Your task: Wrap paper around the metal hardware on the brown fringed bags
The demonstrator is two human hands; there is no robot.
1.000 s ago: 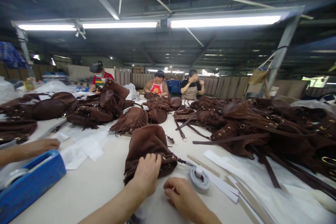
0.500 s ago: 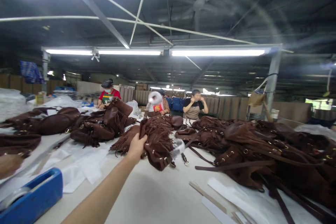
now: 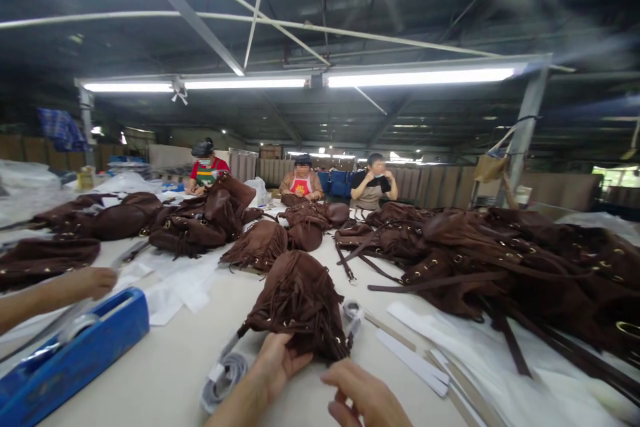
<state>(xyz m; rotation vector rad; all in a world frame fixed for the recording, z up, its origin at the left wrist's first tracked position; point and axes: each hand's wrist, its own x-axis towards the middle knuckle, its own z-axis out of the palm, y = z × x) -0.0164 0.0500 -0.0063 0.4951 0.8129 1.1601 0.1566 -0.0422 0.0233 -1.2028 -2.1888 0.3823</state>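
A brown suede fringed bag (image 3: 300,303) lies on the white table (image 3: 170,367) right in front of me, fringe side up. My left hand (image 3: 277,363) grips its near edge from below, fingers curled on the suede. My right hand (image 3: 363,397) hovers just right of the bag's near corner, fingers loosely bent, holding nothing I can see. A wrapped grey strap (image 3: 225,377) trails off the bag to the left, and another wrapped loop (image 3: 353,313) sits at its right side.
A blue tape dispenser (image 3: 75,353) stands at the near left, with another person's hand (image 3: 87,280) beside it. Heaps of brown bags (image 3: 500,260) cover the right and far side. White paper strips (image 3: 415,360) lie to the right. Three people sit at the far end.
The bag was lifted and flipped by my left hand, then set back down fringe side up. My right hand has come back into view beside it.
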